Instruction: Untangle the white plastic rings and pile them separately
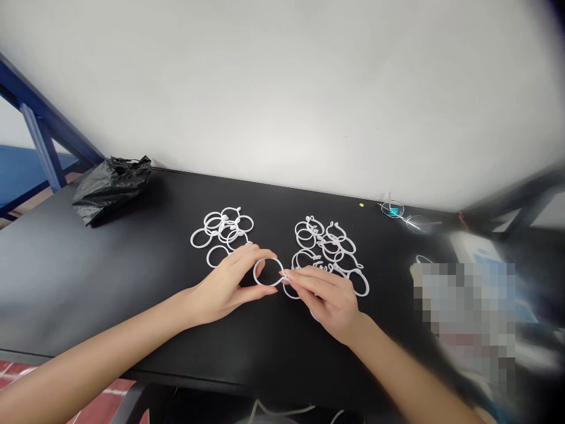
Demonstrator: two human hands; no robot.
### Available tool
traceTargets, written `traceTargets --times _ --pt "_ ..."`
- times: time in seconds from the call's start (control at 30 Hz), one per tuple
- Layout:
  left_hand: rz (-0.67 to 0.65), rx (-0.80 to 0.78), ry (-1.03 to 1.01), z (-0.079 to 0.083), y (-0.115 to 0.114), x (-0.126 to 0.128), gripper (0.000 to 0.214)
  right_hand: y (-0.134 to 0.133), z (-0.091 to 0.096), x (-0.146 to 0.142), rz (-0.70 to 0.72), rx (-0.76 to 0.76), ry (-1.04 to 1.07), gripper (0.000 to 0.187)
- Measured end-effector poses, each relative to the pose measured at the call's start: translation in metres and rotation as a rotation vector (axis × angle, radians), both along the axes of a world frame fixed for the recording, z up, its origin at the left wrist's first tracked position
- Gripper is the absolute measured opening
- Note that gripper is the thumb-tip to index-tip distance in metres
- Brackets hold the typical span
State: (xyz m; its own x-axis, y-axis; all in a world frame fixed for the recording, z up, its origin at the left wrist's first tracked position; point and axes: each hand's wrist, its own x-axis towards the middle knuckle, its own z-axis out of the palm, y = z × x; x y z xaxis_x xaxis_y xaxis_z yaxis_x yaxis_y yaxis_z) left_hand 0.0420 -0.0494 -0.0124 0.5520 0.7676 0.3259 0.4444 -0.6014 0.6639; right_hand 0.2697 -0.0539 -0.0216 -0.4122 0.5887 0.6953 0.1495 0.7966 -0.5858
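Note:
Between my two hands is a white curtain ring (255, 274), held just above the black table. My left hand (227, 285) has its thumb and fingers curved around the ring's rim from the left. At the ring's right side, my right hand (329, 297) pinches the small end where the loop closes; the fingertips partly hide it. Several similar white rings (200, 246) lie in a loose group beyond my left hand. Another group of white rings (367, 287), with small eyelets at their ends, spreads behind my right hand, which covers some of them.
A crumpled black plastic bag (115, 185) sits at the table's back left. Eyeglasses (392, 203) lie near the wall at the back right, beside a small yellow bit (361, 205). A blurred, pixelated pale item occupies the right side. Blue metal framing (48, 118) rises at left.

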Motion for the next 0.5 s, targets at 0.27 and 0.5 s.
traceTargets --times 0.27,0.5 --pt "-0.010 -0.024 0.007 0.0016 -0.0008 -0.0023 0.028 -0.0014 0.0018 -0.0028 -0.001 -0.046 -0.010 0.043" --pt "-0.011 0.045 -0.006 -0.0024 0.0023 -0.0011 0.031 -0.0013 0.0028 -0.0039 -0.010 -0.056 0.008 0.038"
